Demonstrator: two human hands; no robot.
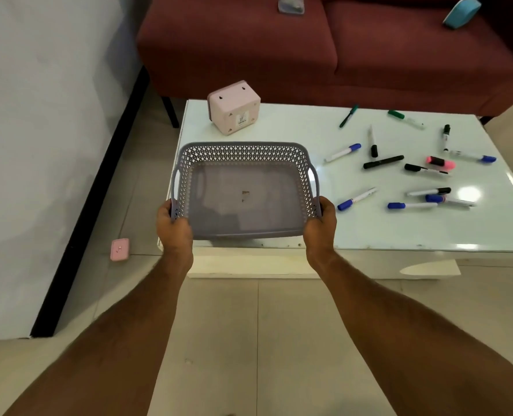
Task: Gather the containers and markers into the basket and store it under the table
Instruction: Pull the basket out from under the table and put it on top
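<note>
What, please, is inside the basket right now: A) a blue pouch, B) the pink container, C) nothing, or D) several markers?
C: the basket, held by the left hand and right hand, shows a bare floor, while the markers and pink container lie on the table.

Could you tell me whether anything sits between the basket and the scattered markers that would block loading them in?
Nothing visible does. The basket, empty and held at its near corners by the left hand and right hand, has bare table between its right side and the markers. The pink container stands behind the basket, off that path.
</note>
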